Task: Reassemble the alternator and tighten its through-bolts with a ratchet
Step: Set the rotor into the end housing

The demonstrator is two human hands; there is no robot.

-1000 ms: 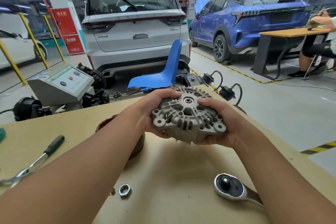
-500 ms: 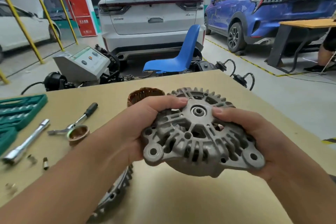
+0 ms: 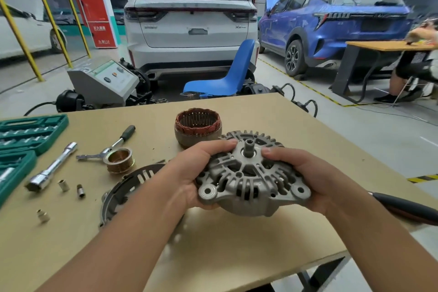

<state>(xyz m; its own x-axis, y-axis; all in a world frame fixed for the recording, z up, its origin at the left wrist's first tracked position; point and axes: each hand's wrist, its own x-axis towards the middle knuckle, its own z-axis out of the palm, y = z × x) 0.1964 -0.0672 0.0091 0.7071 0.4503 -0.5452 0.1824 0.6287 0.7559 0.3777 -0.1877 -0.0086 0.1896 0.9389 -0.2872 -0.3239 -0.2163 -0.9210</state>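
Note:
Both hands hold a grey cast alternator housing (image 3: 248, 178) above the wooden table (image 3: 237, 256). My left hand (image 3: 192, 173) grips its left side and my right hand (image 3: 308, 178) grips its right side, thumbs on the top face. A short rotor shaft (image 3: 250, 147) sticks up through the centre bearing. Behind it on the table stands the copper-wound stator (image 3: 198, 127). A ratchet (image 3: 111, 146) lies to the left, next to a brass-coloured pulley (image 3: 119, 160). A black slotted rear cover (image 3: 128, 187) lies under my left forearm.
A green socket case (image 3: 26, 135) lies open at the far left, with an extension bar (image 3: 51, 168) and loose small sockets (image 3: 64, 185) beside it. A black handle (image 3: 407, 206) lies at the right table edge. A blue chair (image 3: 227, 73), a grey tester and parked cars stand beyond.
The camera has tilted back, bringing more of the table into view. The rotor shaft now protrudes through the housing's centre bearing, where only the bearing hole showed before. Both hands keep their grip.

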